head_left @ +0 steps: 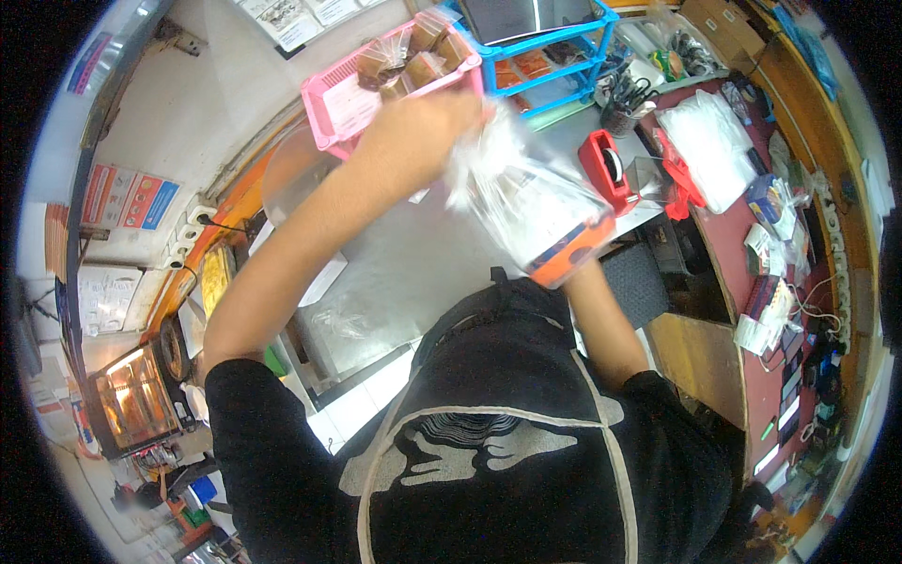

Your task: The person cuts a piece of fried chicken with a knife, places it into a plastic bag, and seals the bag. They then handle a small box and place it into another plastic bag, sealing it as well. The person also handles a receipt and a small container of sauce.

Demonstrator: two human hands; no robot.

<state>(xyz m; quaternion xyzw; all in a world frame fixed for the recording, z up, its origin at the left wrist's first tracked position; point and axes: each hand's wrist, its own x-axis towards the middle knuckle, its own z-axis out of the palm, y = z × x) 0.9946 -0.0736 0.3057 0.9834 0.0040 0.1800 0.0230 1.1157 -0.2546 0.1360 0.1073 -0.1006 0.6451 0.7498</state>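
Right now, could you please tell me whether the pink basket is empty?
The basket is not empty: brown packets show inside, toward its right; the left hand hides part of its near side.

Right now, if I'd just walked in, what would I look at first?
Probably the shiny clear bag in front of the person, with an orange-and-white package showing at its bottom and the left hand at its top. Next, the pink basket beyond that hand and the blue rack just right of it. The red tape dispenser right of the bag is bright too.
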